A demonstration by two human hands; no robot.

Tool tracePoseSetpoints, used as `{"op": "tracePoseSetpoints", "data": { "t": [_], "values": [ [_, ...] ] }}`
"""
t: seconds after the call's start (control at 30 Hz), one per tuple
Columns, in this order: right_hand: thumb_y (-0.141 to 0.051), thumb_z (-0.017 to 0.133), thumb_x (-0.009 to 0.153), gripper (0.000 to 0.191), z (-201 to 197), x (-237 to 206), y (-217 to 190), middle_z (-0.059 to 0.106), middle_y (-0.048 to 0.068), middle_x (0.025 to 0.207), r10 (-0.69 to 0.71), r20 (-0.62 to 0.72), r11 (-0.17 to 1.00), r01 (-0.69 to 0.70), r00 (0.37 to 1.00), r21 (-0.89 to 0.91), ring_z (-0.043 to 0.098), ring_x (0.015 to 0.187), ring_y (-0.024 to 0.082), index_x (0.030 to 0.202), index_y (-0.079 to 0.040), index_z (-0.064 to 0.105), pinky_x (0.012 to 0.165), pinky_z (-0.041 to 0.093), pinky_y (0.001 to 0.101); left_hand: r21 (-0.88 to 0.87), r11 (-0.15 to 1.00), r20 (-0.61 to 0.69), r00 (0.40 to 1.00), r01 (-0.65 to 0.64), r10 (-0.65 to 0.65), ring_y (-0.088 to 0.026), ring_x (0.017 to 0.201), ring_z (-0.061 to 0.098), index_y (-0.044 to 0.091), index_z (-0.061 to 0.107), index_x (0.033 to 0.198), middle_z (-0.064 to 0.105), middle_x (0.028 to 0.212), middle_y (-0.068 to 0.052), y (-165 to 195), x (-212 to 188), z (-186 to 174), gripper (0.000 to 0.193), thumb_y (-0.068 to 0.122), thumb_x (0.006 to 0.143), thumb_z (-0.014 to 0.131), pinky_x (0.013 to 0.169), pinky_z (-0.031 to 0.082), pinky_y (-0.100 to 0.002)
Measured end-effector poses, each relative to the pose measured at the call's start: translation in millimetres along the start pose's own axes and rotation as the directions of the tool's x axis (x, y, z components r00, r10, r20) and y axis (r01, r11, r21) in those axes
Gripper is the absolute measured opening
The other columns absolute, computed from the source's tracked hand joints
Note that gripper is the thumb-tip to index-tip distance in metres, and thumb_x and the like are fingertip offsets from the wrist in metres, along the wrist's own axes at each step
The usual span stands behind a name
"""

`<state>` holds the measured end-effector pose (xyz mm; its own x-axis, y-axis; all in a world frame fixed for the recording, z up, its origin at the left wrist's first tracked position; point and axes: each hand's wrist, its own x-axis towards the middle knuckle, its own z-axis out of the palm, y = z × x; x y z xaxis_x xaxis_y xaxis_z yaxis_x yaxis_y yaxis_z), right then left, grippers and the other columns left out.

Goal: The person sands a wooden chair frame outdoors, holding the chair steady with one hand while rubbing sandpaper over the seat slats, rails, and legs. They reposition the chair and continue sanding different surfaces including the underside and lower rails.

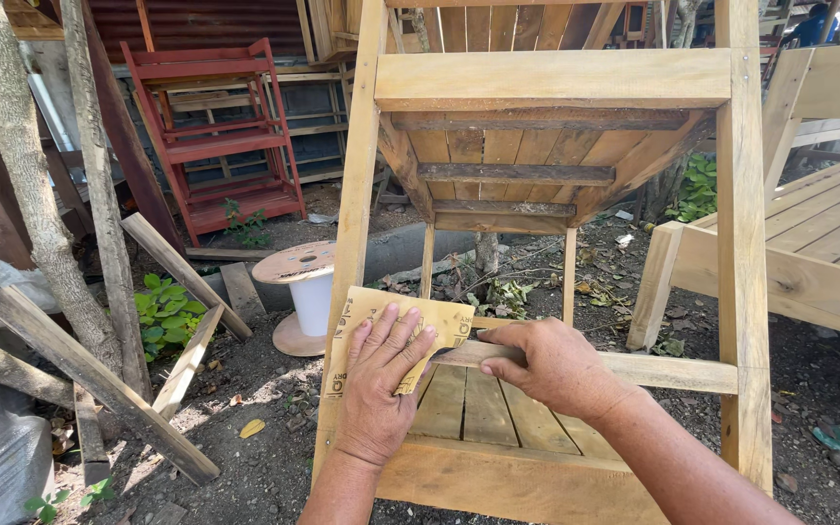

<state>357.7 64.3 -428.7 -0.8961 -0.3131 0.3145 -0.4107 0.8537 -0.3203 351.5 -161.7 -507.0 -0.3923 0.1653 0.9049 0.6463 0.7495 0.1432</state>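
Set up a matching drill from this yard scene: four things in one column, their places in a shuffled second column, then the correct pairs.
Things:
1. sandpaper sheet
2. cable spool
3. red shelf frame
4. wooden crossbar

Places:
A. under the left hand
B. gripped by the right hand
C. far back on the left, by the wall
D. on the dirt left of the unpainted wooden chair frame

Pairs: 1-A, 2-D, 3-C, 4-B
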Motion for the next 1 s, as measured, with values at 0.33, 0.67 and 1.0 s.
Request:
{"op": "tracePoseSetpoints", "data": {
  "t": [0.33,0.67,1.0],
  "values": [
    [-0.04,0.079,0.078,0.048,-2.9,8.8,4.4,0.078,0.007,0.106,-0.003,0.05,0.997,0.0,0.999,0.075,0.073,0.101,0.027,0.123,-0.024,0.076,0.087,0.056,0.0406,-0.002,1.0,0.012,1.0,0.006,-0.006,-0.028,0.145,0.047,0.018,0.072,0.128,0.062,0.145,-0.006,-0.6,0.2,0.2,0.044,0.017,0.084,0.074,0.12,0.026,-0.048],
    [-0.043,0.079,0.08,0.05,-1.4,14.3,-0.6,0.076,0.009,0.111,0.009,0.11,0.997,0.0,0.994,-0.078,0.069,0.109,0.029,0.123,-0.019,0.073,0.097,0.053,0.0421,0.008,1.0,0.01,1.0,-0.004,0.004,-0.029,0.145,0.047,0.019,0.072,0.129,0.063,0.145,-0.006,-1.8,0.6,-0.3,0.042,0.017,0.087,0.073,0.12,0.027,-0.049],
    [-0.038,0.084,0.069,0.059,20.9,0.8,-1.9,0.07,0.008,0.105,-0.235,-0.181,0.944,0.18,0.955,-0.277,0.065,0.104,0.03,0.12,-0.014,0.069,0.091,0.046,0.0445,-0.011,1.0,0.021,1.0,-0.008,0.008,-0.029,0.145,0.046,0.019,0.071,0.13,0.062,0.146,-0.007,-6.0,-0.2,-1.0,0.046,0.014,0.085,0.071,0.12,0.025,-0.049]
  ]
}}
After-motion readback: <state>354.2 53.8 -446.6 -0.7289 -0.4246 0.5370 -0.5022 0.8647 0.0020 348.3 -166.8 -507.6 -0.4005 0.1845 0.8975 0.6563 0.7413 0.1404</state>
